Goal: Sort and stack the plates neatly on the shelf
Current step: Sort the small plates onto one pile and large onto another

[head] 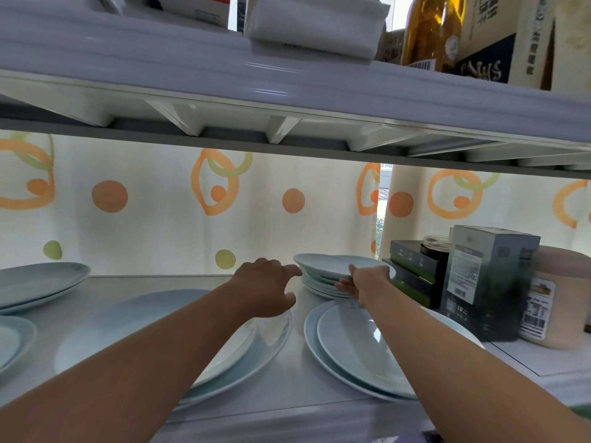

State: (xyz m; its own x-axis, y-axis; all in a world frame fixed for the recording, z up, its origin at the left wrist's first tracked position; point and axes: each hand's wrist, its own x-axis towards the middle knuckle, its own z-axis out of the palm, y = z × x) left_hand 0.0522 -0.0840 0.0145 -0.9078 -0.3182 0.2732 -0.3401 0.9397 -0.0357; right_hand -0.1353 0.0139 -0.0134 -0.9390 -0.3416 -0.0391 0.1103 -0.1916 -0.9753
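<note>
**Both hands at the rear stack**

Small plate stack (323, 266) sits at the back of the shelf (287, 378). Round, glossy, pale-blue glazed ware; top plate sits askew. Right hand (359, 281) is nearer, at the stack's front rim, thumb above, fingertips tucked under the upper plates. Its grip looks closed on them. Left hand (265, 286) is just left of the stack, fingers spread, holding nothing, short of the rim. Stack lies straight ahead of both. In front of it: large plates (243, 356) leftward, nested pair (348, 340) rightward. Dark cartons (479, 276) just right of it; clearance probably tight.
</note>
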